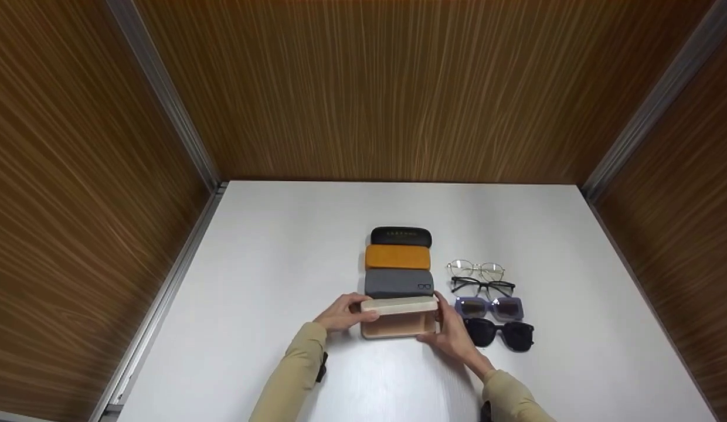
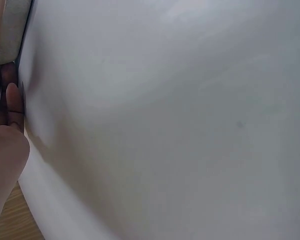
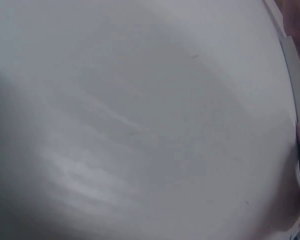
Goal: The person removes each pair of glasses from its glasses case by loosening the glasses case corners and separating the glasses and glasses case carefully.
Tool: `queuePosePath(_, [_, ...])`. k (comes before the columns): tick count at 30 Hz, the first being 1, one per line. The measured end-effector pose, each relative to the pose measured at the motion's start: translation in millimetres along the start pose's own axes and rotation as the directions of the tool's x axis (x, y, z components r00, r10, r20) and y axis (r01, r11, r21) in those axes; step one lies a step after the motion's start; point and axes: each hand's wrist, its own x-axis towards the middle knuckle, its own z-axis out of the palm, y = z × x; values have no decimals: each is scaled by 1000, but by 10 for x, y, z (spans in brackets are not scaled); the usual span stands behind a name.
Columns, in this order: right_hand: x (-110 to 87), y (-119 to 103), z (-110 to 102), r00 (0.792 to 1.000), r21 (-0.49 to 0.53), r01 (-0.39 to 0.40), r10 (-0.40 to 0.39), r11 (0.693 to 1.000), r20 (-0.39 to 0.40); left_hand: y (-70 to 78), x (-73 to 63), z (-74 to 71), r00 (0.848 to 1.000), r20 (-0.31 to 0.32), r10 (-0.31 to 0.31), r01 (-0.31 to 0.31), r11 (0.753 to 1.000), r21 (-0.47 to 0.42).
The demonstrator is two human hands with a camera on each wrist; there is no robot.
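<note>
A cream glasses case (image 1: 398, 306) lies on the white table with its lid partly raised, showing a pinkish-beige inside. My left hand (image 1: 343, 313) holds the lid's left end, thumb on the front edge and fingers behind. At the other end, my right hand (image 1: 451, 335) grips the case, thumb at the front lower corner and fingers up along the side. The left wrist view catches a corner of the case (image 2: 12, 32) above the fingers. In the right wrist view, only a thin edge of the case (image 3: 295, 70) appears at the far right.
Behind the cream case stand a grey case (image 1: 396, 282), an orange case (image 1: 397, 257) and a black case (image 1: 401, 236). To the right lie wire-framed glasses (image 1: 478, 269), black-framed glasses (image 1: 483, 287), purple sunglasses (image 1: 489, 308) and black sunglasses (image 1: 498, 334). Wood-grain panels (image 1: 398, 94) enclose the table.
</note>
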Motion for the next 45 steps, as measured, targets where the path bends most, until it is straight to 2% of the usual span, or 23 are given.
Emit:
queuePosePath(8, [-19,-3,-5,1000,29,-6,5,1000,11,-24,-3,5,1000,14,15,-14,1000,-18])
queuePosePath(17, [-18,-3,-19,1000,75,20,-21,997,15,-26,-3,29,1000,4,-7,7,999,-51])
queuePosePath(29, [-22,-8,-14,1000,51,21,-21,998,6,-29,-1,46,1000,-7,8,-8,999,-50])
queuePosePath(36, [-19,-14,-13,1000,82,4,-4,997,2,-38,-3,60,1000,-13,16,-17,997,-70])
queuePosePath(45, [-29,-12,-10,1000,4,0,0,1000,4,-47,-23,48,999,-5,41,-41,999,3])
